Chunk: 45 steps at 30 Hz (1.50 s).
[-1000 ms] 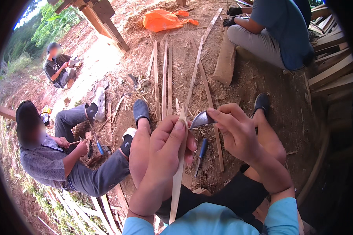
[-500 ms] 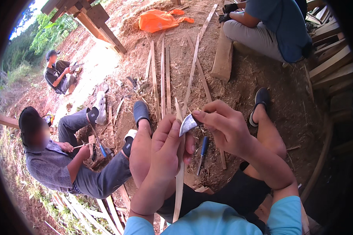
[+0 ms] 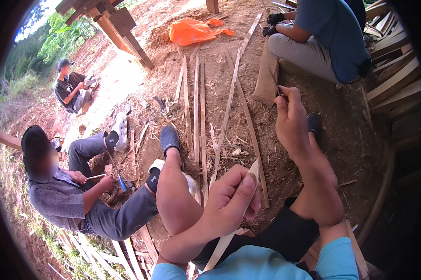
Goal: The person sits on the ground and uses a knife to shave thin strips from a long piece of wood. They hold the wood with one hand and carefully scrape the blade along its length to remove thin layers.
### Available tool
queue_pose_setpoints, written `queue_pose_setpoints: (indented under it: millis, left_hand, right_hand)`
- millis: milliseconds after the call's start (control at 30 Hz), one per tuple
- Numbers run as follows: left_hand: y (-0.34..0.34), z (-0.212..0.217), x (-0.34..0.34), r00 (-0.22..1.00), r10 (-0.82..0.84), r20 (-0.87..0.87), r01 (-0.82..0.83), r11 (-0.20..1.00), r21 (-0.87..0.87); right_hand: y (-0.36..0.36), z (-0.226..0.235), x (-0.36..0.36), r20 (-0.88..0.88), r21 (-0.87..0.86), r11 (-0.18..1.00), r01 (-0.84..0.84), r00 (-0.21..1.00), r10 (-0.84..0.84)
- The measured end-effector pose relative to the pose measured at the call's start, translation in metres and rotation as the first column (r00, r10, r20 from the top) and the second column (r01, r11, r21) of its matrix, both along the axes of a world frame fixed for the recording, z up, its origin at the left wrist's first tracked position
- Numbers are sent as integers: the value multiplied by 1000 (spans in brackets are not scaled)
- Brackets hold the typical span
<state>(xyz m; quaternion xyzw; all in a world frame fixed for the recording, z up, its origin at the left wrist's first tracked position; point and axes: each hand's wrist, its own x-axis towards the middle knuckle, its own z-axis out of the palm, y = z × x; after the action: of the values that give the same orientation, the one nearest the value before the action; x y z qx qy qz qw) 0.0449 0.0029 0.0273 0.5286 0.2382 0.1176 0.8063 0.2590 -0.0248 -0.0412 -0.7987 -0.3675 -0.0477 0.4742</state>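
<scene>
Blade (image 3: 275,84) parted from the pale strip (image 3: 220,249)

In the head view, your right hand (image 3: 292,123) is higher and farther right than in the earlier frame, where the blade meets the strip; your left hand (image 3: 230,200) is lower and farther right. Your right thumb and fingers pinch the blade. Your left fingers wrap the strip, its pointed tip showing past your thumb, its other end reaching your blue shirt (image 3: 261,265). Long wooden strips (image 3: 187,105) and an orange bag (image 3: 191,31) lie on the ground (image 3: 348,140), the bag toward its far side.
</scene>
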Motion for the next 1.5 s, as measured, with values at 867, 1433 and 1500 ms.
queue_pose_setpoints:
  millis: [867,1433,1500]
  left_hand:
    - [32,-19,5,974,66,216,-60,998,-33]
    - [46,-19,-21,983,109,148,-118,992,54]
    - [47,-21,-20,982,107,159,-121,989,87]
  right_hand:
    - [-54,36,-53,-52,-106,782,-614,789,612]
    - [-37,64,-88,75,-130,698,-704,695,715]
    - [-39,56,-83,136,-150,688,-710,675,725]
